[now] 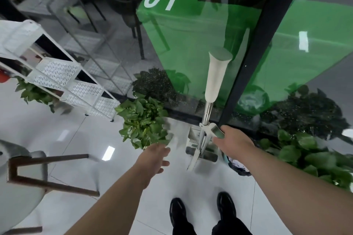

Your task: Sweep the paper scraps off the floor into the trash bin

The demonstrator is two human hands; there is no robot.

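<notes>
A broom with a white grip [216, 74] on a metal pole stands upright against the glass wall, clipped to a grey dustpan [198, 139] that rests on the white floor. My right hand [234, 140] grips the short grey-green handle [216, 131] next to the clip. My left hand [154, 155] hovers left of the dustpan with relaxed fingers, holding nothing. A dark trash bin [239, 168] shows partly under my right forearm. No paper scraps are in view.
Potted green plants stand at the left [143, 120] and right [313, 154] of the broom. A white perforated shelf rack [63, 80] leans at the left. A chair with wooden legs [38, 170] is at the lower left. My black shoes [202, 213] stand on the tiles.
</notes>
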